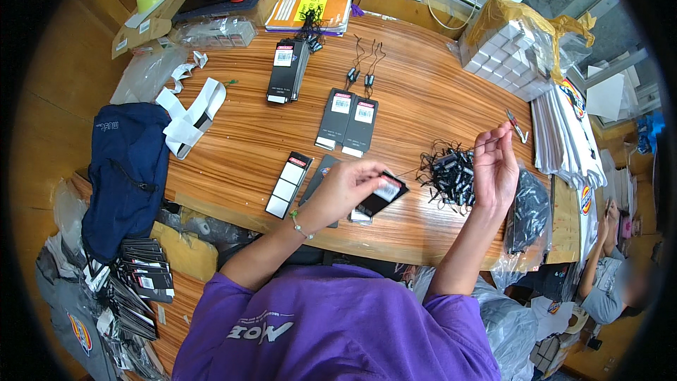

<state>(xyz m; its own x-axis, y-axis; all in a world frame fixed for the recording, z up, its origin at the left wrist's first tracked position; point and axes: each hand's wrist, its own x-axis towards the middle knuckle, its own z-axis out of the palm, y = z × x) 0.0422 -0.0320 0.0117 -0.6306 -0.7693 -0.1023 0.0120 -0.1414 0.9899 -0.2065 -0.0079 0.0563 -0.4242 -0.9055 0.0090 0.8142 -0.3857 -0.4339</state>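
A: What's around me, biggest first?

B: Your table [416, 113], striped wood, fills the middle. On its left lies a blue bag [127, 169]; at the far right stands a wrapped block of boxes [504, 49], white.

A: And my hands?

B: Apart. Your left hand [349, 187] is on the near side, by the middle. Your right hand [496, 169] is raised to the right, palm showing, fingers curled; I cannot tell whether it grips anything.

A: What's between them?

B: A tangled black cord pile [448, 176], just beside your right hand.

A: Smaller?

B: A tag stack [285, 77], black, lies far and left of the middle. Nearer you, right of it, two tags [361, 134] lie side by side, their cords pointing far. A label strip [289, 187] lies near, left of your left hand.

A: Anything held?

B: A black tag [381, 204], its label white, clamped between your left thumb and fingers.

A: Smallest?

B: A slim tool [517, 127] by your right fingertips; contact I can't tell.
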